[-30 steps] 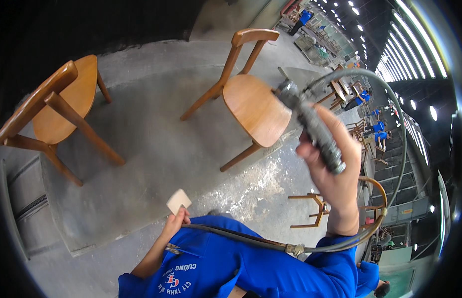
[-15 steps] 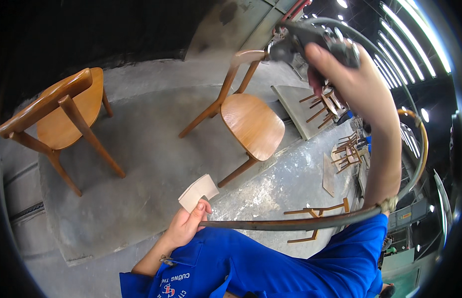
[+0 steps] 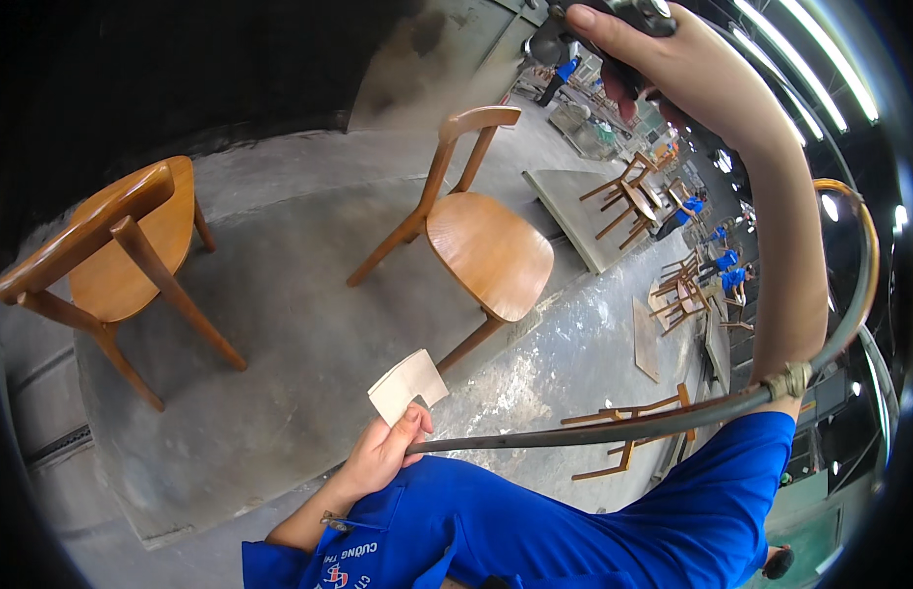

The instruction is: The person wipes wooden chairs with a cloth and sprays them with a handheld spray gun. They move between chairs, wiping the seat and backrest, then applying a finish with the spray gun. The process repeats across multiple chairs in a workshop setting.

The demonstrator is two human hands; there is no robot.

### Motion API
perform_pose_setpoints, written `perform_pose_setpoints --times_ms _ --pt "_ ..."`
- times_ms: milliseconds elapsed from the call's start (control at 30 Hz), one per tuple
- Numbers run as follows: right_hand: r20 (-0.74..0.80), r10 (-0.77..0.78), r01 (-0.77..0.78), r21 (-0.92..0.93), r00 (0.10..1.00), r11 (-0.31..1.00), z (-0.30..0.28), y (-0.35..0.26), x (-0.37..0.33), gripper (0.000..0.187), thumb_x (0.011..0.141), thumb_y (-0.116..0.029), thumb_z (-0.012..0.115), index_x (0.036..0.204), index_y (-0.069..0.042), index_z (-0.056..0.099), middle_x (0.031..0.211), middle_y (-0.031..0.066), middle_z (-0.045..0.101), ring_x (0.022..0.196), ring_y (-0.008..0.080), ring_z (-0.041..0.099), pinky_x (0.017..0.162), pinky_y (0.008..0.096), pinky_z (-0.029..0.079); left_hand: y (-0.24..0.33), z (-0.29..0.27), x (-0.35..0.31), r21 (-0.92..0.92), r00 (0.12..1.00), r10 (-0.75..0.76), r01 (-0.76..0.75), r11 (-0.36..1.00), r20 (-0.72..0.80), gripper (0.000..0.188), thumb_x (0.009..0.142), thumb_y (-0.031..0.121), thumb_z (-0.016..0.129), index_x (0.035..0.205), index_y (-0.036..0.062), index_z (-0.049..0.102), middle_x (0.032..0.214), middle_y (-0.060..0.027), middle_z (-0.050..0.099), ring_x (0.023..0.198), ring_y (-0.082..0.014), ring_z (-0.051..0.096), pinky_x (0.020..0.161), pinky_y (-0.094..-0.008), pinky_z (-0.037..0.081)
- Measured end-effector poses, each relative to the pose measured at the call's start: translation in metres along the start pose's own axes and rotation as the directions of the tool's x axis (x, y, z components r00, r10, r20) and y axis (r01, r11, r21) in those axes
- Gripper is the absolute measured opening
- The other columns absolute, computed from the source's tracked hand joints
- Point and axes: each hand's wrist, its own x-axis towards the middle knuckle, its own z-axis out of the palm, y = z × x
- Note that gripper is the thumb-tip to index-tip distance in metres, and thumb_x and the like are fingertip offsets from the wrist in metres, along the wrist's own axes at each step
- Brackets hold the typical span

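Observation:
My right hand (image 3: 663, 69) is raised high at the upper right, closed around a dark spray gun (image 3: 550, 41) that the top edge partly cuts off. From there a hose (image 3: 574, 434) loops down past my right arm and across my front to my left hand (image 3: 386, 450). Pinched in that hand is a folded beige sheet, like sandpaper (image 3: 407, 387); the hose runs against or into the same fingers. Beyond the sheet stands a wooden chair (image 3: 491, 253) with a lighter seat. Another wooden chair (image 3: 133, 250), glossier orange-brown, stands at the left.
Both chairs stand on a grey flat platform (image 3: 270, 344). A dark wall (image 3: 182, 69) rises behind them. To the right are a chair frame (image 3: 623, 437) on the floor, a second low platform (image 3: 574, 211), several more chairs and people in blue (image 3: 736, 280).
My right hand and the spray gun have gone up, away from the near chair's backrest. My left hand with the sheet has shifted slightly right and down.

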Motion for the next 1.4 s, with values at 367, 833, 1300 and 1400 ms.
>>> perform_pose_setpoints --times_ms 367,833,1300,1400 --pt "-0.28 -0.128 0.189 0.205 0.951 0.96 0.03 0.091 -0.029 0.046 0.094 -0.052 0.065 0.086 -0.007 0.065 0.068 -0.0006 0.063 0.054 0.005 0.055 0.047 0.0209 0.04 0.004 0.01 0.0 0.033 0.994 0.031 -0.028 0.999 -0.106 0.041 0.11 0.04 0.034 0.097 0.0063 0.055 0.059 0.0008 0.048 0.049 -0.0052 0.042 0.046 -0.0218 0.031" --pt "-0.033 -0.227 0.228 0.213 0.973 0.95 0.219 0.073 -0.128 0.054 0.085 -0.028 0.078 0.13 -0.006 0.059 0.097 0.02 0.07 0.083 0.038 0.071 0.067 0.0432 0.056 -0.003 -0.037 -0.053 0.067 0.919 0.032 -0.006 0.998 -0.392 0.043 0.107 0.046 0.04 0.096 0.0065 0.053 0.06 0.0001 0.048 0.049 -0.0065 0.043 0.046 -0.0219 0.029" --pt "0.16 -0.207 0.128 0.405 0.965 0.906 0.383 0.033 -0.175 0.055 0.09 -0.036 0.072 0.131 -0.003 0.057 0.087 0.0224 0.068 0.078 0.0408 0.069 0.066 0.0463 0.056 0.002 -0.04 -0.123 0.098 0.818 0.046 0.014 0.995 -0.574 0.042 0.107 0.044 0.04 0.097 0.0052 0.053 0.06 -0.0005 0.046 0.05 -0.0075 0.041 0.046 -0.0227 0.029" --pt "0.253 -0.187 0.052 0.459 0.949 0.887 0.389 0.023 -0.192 0.054 0.09 -0.037 0.071 0.13 -0.004 0.057 0.089 0.0233 0.068 0.08 0.0423 0.069 0.068 0.048 0.056 0.003 -0.04 -0.133 0.116 0.812 0.031 0.045 0.992 -0.583 0.042 0.107 0.044 0.041 0.098 0.0047 0.053 0.059 -0.0008 0.047 0.048 -0.0073 0.042 0.045 -0.0227 0.031"
